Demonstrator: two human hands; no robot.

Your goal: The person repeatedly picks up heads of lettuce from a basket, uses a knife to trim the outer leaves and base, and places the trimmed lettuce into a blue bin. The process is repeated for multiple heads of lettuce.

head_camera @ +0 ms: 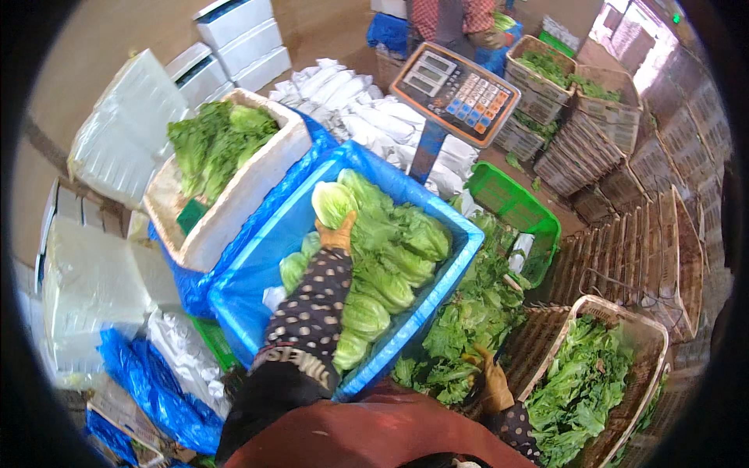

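My left hand (336,235), in a tan glove, is on a pale green head of lettuce (333,205) inside a box lined with blue plastic (251,281). More lettuce heads (380,286) lie in rows beside it. Low on the right, my gloved right hand (491,377) is over a heap of loose lettuce leaves (468,316); a dark, thin thing shows by its fingers, too small to name. A white foam box (281,158) with leafy lettuce (222,146) and a small green object stands to the left of the blue-lined box.
A digital scale display (456,93) rises on a post behind the box. A green plastic basket (544,216) and stacked brown crates (620,251) stand right; a crate of leaves (585,386) is lower right. White wrapped packets (374,117) lie behind. Another person (450,23) stands beyond.
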